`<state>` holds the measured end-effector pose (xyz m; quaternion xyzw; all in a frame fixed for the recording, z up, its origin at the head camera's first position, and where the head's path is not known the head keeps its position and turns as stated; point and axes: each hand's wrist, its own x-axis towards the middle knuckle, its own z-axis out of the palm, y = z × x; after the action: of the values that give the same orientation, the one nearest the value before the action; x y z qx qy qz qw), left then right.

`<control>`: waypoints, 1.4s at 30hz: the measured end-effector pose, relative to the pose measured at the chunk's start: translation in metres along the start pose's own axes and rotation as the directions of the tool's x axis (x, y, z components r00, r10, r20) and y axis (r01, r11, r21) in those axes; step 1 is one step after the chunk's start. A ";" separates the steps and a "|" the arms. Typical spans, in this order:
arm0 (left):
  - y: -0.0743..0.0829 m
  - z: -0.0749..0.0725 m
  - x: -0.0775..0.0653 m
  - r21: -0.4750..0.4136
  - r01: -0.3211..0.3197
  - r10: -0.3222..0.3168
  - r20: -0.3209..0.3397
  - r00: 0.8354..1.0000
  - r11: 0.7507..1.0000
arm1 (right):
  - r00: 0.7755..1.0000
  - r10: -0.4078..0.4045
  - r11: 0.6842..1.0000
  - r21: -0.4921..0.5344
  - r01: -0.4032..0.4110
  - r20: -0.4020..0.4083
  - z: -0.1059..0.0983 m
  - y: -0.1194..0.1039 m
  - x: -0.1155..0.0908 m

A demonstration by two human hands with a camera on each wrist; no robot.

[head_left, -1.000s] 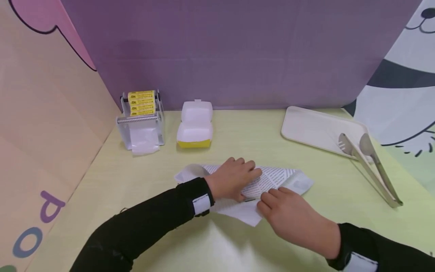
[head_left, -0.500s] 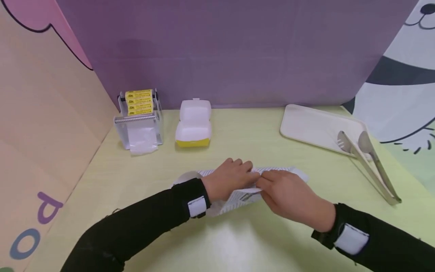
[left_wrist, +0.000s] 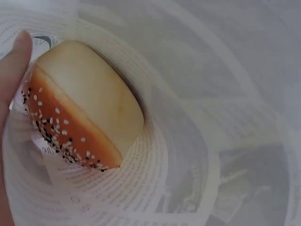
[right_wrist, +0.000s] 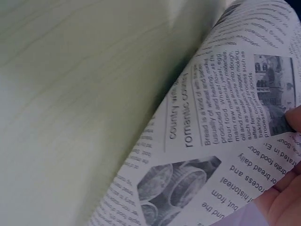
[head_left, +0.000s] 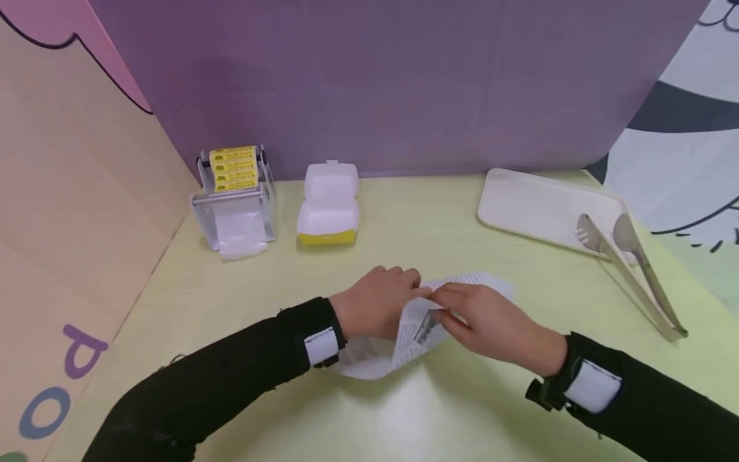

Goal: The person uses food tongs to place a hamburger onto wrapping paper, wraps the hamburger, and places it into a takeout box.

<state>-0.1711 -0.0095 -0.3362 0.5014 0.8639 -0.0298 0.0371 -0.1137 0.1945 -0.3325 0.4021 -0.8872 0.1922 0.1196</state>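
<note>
A sheet of newsprint-patterned wrapping paper (head_left: 411, 328) lies bent over a bun in front of me. The bun (left_wrist: 89, 99), with an orange-brown crust and black and white seeds, shows inside the curved paper in the left wrist view; the paper and hand hide it in the head view. My left hand (head_left: 374, 303) holds the bun in the paper, with a digit alongside it at the left wrist view's edge. Close to its fingertips, my right hand (head_left: 493, 326) pinches the raised near edge of the paper between thumb and fingers.
Beyond the paper stands an open white box (head_left: 328, 215) with a yellow front. A tape dispenser (head_left: 239, 208) with a roll of yellow labels is at back left. At right, metal tongs (head_left: 643, 276) lean across the edge of a pale tray (head_left: 531, 205).
My right hand has moved up and inward, bringing the paper's near flap up and over toward the left hand. The left hand has shifted slightly left and the paper now curves around its wrist.
</note>
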 end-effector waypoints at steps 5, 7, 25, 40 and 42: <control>-0.002 -0.003 -0.002 -0.069 -0.032 0.033 0.005 0.999 0.997 | 0.999 0.008 0.997 0.075 -0.012 0.052 0.000 0.002 -0.001; -0.003 -0.004 -0.003 -0.120 -0.045 0.047 0.013 0.999 0.992 | 0.998 0.001 0.994 0.105 -0.008 0.069 0.000 0.003 0.000; -0.024 -0.012 -0.009 -0.617 0.067 -0.042 0.055 0.998 0.784 | 0.982 0.175 0.966 0.181 -0.185 0.068 0.007 0.018 0.017; -0.031 -0.009 -0.003 -0.616 0.145 -0.123 0.078 0.989 0.775 | 0.948 0.274 0.947 0.126 -0.295 0.159 0.012 0.022 0.035; -0.029 -0.008 -0.001 -0.591 0.139 -0.123 0.067 0.990 0.794 | 0.943 0.285 0.946 0.111 -0.306 0.172 0.014 0.023 0.037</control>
<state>-0.1957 -0.0237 -0.3277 0.4032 0.8617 0.2335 0.2008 -0.1561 0.1774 -0.3367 0.2850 -0.9288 0.2366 -0.0071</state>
